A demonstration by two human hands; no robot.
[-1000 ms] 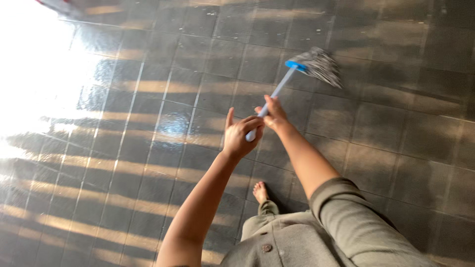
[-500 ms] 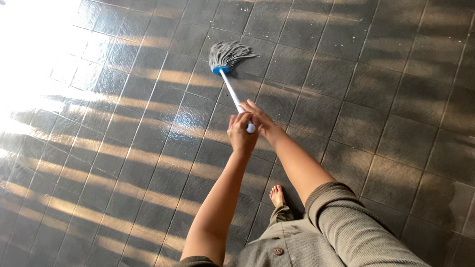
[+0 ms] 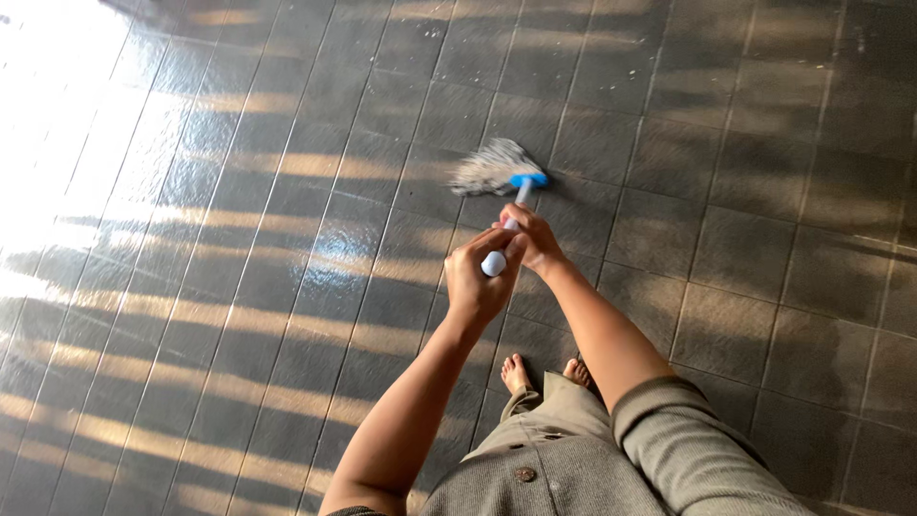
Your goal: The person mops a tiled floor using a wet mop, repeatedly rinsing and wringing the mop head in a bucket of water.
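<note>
Floor: dark grey tiles (image 3: 764,248), wet and glossy, with bright glare at 10 o'clock and slanted bands of sunlight running across the left half.
Left hand: the left hand (image 3: 475,279) sits near the middle of the view, fingers curled around the white top end of the mop handle (image 3: 506,239) (a firm, clenched hold, the rounded cap showing between thumb and fingers).
Mop head: the grey string mop head (image 3: 492,167) lies on the tiles at 12 o'clock from the hands, strands fanned toward 9 o'clock, joined to the handle by a blue collar (image 3: 528,180).
Right hand: the right hand (image 3: 535,239) grips the handle just below the left one, touching it, wrapped tight around the shaft.
Feet: bare toes (image 3: 516,371) show at 6 o'clock, just under the forearms.
Clothing: a grey-green garment with one button (image 3: 523,474) and a rolled sleeve (image 3: 688,440) at 5 o'clock.
</note>
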